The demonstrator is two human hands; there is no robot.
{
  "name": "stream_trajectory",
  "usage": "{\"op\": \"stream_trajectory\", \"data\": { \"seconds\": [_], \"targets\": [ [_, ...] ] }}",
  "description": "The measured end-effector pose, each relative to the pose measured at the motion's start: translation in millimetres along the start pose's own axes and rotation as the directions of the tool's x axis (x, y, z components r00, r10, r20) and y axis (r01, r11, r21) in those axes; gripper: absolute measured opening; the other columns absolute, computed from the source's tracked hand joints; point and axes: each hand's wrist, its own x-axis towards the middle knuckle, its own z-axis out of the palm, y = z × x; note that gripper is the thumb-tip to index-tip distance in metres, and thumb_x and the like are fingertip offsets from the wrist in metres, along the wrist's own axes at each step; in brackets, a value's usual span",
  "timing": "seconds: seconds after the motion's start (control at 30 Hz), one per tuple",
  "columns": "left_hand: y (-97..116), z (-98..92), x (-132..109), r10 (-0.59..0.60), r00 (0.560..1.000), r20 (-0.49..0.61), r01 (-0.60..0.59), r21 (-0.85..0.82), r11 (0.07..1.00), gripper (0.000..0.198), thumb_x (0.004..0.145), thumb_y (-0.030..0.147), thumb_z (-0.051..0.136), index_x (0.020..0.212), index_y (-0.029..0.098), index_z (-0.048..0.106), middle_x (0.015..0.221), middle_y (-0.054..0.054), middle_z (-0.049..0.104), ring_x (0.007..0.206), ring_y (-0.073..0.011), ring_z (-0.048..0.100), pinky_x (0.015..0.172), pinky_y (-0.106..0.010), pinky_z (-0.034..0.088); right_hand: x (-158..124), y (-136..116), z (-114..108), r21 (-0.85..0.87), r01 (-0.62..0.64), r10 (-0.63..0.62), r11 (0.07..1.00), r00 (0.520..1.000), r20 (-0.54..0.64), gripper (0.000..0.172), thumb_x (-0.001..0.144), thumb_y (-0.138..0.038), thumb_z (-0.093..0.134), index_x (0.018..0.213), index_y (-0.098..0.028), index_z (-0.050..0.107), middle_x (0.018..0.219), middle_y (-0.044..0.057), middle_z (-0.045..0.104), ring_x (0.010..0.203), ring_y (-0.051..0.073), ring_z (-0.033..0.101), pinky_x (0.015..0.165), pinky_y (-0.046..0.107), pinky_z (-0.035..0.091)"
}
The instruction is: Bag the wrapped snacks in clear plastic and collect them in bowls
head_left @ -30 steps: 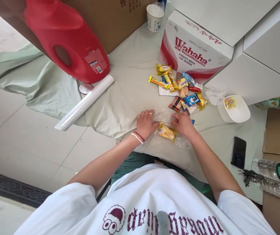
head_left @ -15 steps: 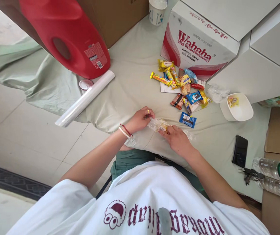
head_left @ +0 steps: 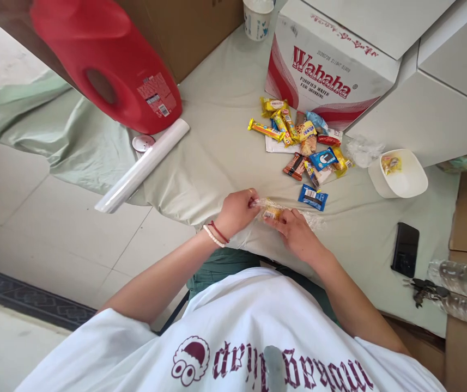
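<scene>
My left hand [head_left: 239,211] is closed in a pinch on the left end of a strip of clear plastic wrap [head_left: 314,219]. Inside the wrap lies a small yellow-packaged snack [head_left: 271,210]. My right hand [head_left: 301,231] grips the snack through the film from the right, its fingertips resting on the packet; the wrap trails out beyond it. A blue snack packet [head_left: 313,197] lies just past my right hand. Farther back is a pile of small wrapped snacks [head_left: 309,130], in yellow, blue, brown and red packaging.
A white bowl [head_left: 415,182] holding a yellow packet stands right, beside crumpled clear plastic [head_left: 362,152]. A phone [head_left: 405,249], keys [head_left: 423,289] and bottles [head_left: 449,272] lie right. Left are a plastic wrap roll [head_left: 143,166] and red jug [head_left: 135,81]. A Wahaha carton [head_left: 319,71] stands behind.
My left hand has turned and shifted slightly right and down, still pinching the film's end. My right hand stays nearly in place on the snack. The camera view has shifted a little.
</scene>
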Motion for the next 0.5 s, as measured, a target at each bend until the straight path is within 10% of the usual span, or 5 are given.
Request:
{"op": "stream_trajectory", "data": {
  "seconds": [0.27, 0.4, 0.5],
  "targets": [
    [28, 53.6, -27, 0.316, 0.947, -0.052, -0.305, 0.157, 0.939, 0.042, 0.1, 0.032, 0.048, 0.135, 0.016, 0.064, 0.125, -0.015, 0.066, 0.118, -0.0294, 0.06, 0.1, -0.043, 0.052, -18, 7, -13, 0.384, 0.011, 0.066, 0.923, 0.98, -0.187, 0.03, 0.104, -0.027, 0.048, 0.119, -0.024, 0.074, 0.121, 0.01, 0.067, 0.111, 0.026, 0.059, 0.101, 0.045, 0.05],
    [17, 70.4, -35, 0.342, 0.939, -0.02, -0.312, 0.365, 0.877, 0.054, 0.102, 0.026, 0.044, 0.156, 0.016, 0.046, 0.142, -0.017, 0.061, 0.126, -0.0318, 0.055, 0.093, -0.045, 0.049, -41, 28, -3, 0.351, -0.435, 0.557, 0.829, 0.692, -0.458, 0.039, 0.101, -0.049, 0.053, 0.122, -0.021, 0.07, 0.118, 0.015, 0.062, 0.115, 0.03, 0.058, 0.102, 0.05, 0.049],
    [12, 75.9, -35, 0.343, 0.939, -0.009, -0.306, 0.43, 0.85, 0.056, 0.103, 0.02, 0.04, 0.159, 0.018, 0.042, 0.142, -0.016, 0.062, 0.127, -0.0308, 0.055, 0.085, -0.043, 0.048, -53, 38, 3, 0.34, -0.505, 0.607, 0.793, 0.706, -0.366, 0.038, 0.092, -0.053, 0.063, 0.108, -0.019, 0.07, 0.116, 0.015, 0.063, 0.112, 0.032, 0.058, 0.1, 0.051, 0.049]
  ]
}}
